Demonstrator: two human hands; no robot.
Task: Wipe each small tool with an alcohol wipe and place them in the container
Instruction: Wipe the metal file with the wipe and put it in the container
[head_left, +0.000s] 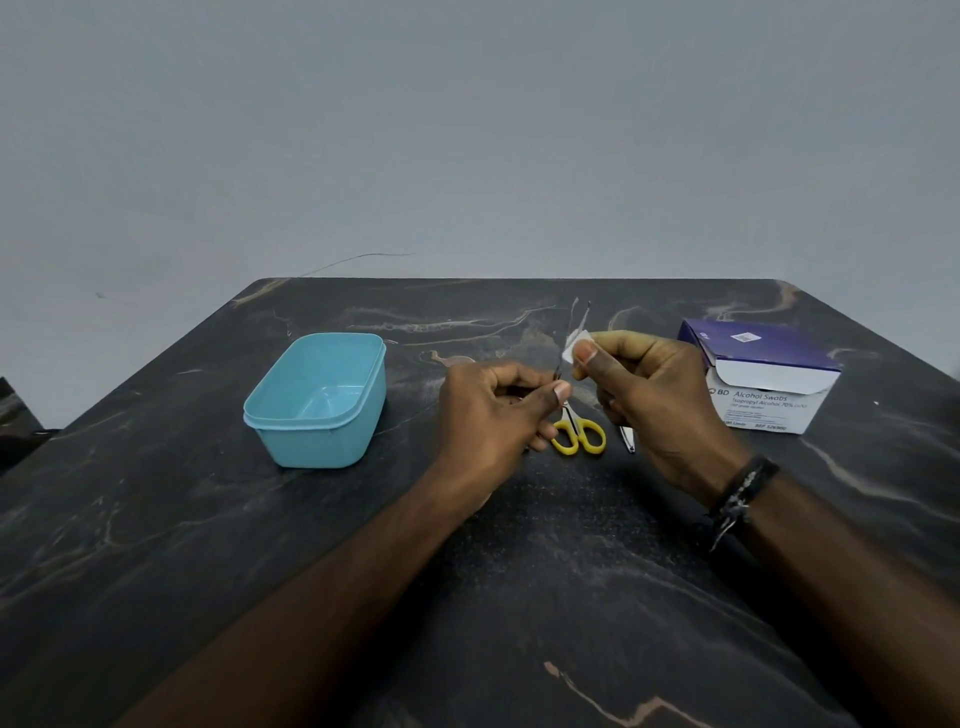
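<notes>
Left hand (493, 410) pinches thin metal tweezers (571, 332) upright; right hand (649, 395) pinches white alcohol wipe (574, 345) round them. Light-blue plastic container (317, 400) holds nothing. Yellow-handled scissors (579, 434), small metal nail clipper (627, 439) lie on table, seemingly unwiped.

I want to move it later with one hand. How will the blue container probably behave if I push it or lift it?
The blue container looks like thin plastic and holds nothing, so it is probably light and may slide easily on the smooth dark table. Its base is narrower than its rim, yet it sits low, so tipping seems unlikely. It will probably feel stiff.
</notes>
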